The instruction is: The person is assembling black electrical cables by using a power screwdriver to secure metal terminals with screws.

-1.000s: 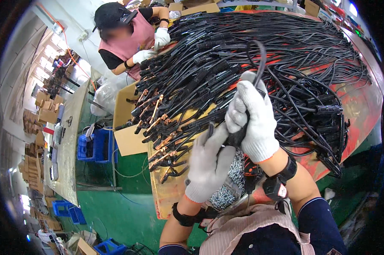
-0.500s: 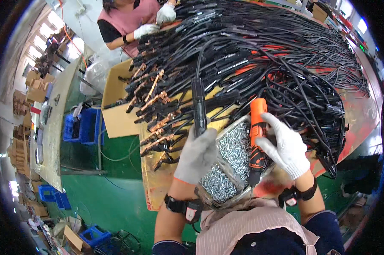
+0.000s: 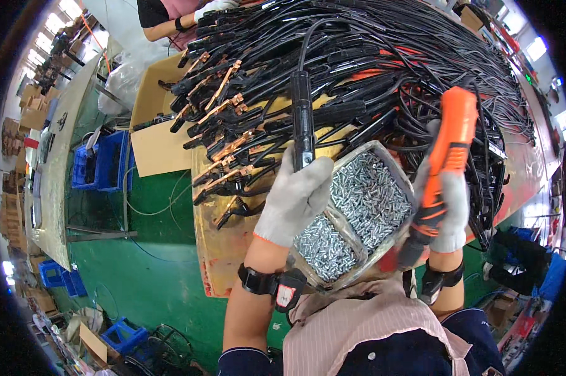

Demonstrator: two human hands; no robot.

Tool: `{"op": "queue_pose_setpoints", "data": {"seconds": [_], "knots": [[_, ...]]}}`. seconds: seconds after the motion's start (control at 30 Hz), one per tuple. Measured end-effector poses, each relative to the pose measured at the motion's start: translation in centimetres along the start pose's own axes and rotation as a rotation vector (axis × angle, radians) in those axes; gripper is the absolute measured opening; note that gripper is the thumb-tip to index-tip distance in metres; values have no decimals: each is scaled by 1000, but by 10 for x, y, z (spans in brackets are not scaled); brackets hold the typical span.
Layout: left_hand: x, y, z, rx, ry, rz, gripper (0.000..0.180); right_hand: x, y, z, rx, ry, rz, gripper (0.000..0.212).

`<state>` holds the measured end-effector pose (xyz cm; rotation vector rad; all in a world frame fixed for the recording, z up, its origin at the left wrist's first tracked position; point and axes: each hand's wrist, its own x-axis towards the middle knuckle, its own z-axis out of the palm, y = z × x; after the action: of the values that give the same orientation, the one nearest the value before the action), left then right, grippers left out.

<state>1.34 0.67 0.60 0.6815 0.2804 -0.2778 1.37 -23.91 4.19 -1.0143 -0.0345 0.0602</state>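
Note:
My left hand [image 3: 295, 200], in a white glove, is closed around the lower end of a black cylindrical handle [image 3: 302, 113]. A black cable [image 3: 308, 41] runs from the handle's upper end toward the pile. My right hand [image 3: 456, 210], also gloved, grips an orange and black power screwdriver [image 3: 451, 135], somewhat blurred, its dark nose tilted down toward me. Between my hands sits a plastic-lined tray [image 3: 347, 230] with two compartments of small silver screws [image 3: 374, 197]. Left of the pile lie several electrode holders [image 3: 232, 149] with copper jaws.
A large heap of black cables [image 3: 458, 56] covers the far side of the worn yellow and red table [image 3: 223, 266]. An open cardboard box [image 3: 160, 150] adjoins its left edge. Blue crates [image 3: 101, 166] stand farther left. Across the table is another person's gloved hand [image 3: 217, 7].
My right hand has lifted the screwdriver off the screw tray, up and to the right, and closed its grip on it. My left hand still holds the black handle.

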Motion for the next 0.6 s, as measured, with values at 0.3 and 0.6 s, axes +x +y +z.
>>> {"op": "queue_pose_setpoints", "data": {"seconds": [0.3,0.6], "knots": [[1,-1,-7,-27,5,7,25,9,-13,87,294,-421,-457,65],[3,-2,-11,48,43,9,31,-43,-30,40,-282,122,-438,67]]}}
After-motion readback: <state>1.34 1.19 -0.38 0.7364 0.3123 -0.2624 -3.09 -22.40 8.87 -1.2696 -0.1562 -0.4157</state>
